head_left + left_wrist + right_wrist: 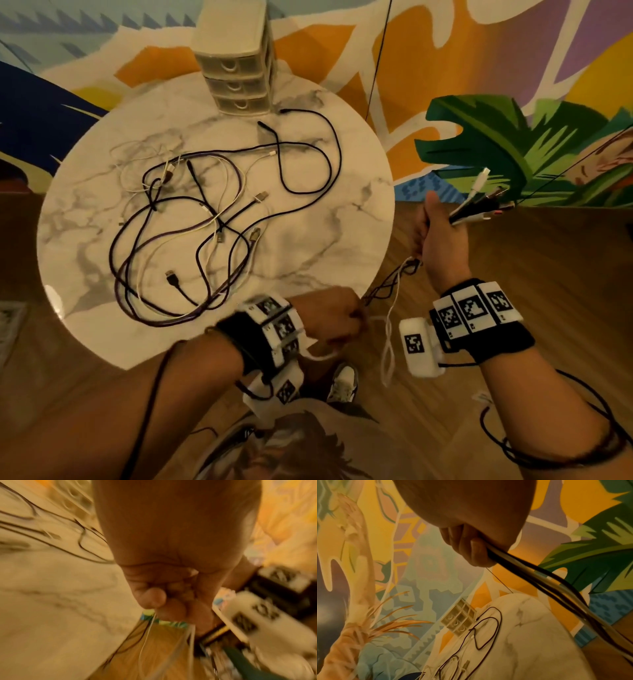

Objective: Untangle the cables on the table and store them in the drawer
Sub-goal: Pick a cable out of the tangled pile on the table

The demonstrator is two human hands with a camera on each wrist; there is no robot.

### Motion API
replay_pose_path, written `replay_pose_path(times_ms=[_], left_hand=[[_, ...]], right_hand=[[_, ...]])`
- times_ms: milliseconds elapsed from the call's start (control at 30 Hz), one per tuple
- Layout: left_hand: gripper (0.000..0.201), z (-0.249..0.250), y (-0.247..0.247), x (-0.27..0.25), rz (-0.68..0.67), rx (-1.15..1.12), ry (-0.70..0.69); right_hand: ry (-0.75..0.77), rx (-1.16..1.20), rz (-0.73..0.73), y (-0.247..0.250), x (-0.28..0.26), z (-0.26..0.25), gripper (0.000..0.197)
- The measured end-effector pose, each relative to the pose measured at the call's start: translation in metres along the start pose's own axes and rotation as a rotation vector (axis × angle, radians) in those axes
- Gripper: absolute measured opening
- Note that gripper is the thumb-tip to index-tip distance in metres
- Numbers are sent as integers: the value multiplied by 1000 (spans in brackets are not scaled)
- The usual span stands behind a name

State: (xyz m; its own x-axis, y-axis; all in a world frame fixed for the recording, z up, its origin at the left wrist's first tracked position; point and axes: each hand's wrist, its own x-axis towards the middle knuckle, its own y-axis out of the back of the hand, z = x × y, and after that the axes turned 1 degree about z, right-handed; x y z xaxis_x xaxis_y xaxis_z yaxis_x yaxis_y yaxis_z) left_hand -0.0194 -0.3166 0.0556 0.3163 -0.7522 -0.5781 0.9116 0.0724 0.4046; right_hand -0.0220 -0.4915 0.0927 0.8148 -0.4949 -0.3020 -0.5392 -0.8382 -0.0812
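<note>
Your right hand [436, 236] is fisted round a bundle of cables [479, 205], plug ends pointing up and away past the thumb, the long run trailing down toward your left hand [337, 317]. That grip pinches the white cable [388, 337] and dark strands just off the table [342, 212] edge. Beyond it, tangled cables [191, 222] sprawl across the table; the drawer unit [236, 61] stands at the far edge.

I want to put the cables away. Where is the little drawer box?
In the head view the drawer box stands at the far edge of the round table, just beyond the tangled cables. All its drawers look closed.
</note>
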Motion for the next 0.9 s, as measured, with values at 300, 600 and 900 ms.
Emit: replay_pose_path(times_ms=[300,600,900], left_hand=[[38,-24,-70,41,-239,503,186],[38,108,22,52,421,-256,-375],[43,137,60,50,418,-814,-370]], right_hand=[[58,-72,35,40,-9,-8,54],[234,-320,-98,41,-14,-24,49],[124,-265,-454,58,-8,-12,32]])
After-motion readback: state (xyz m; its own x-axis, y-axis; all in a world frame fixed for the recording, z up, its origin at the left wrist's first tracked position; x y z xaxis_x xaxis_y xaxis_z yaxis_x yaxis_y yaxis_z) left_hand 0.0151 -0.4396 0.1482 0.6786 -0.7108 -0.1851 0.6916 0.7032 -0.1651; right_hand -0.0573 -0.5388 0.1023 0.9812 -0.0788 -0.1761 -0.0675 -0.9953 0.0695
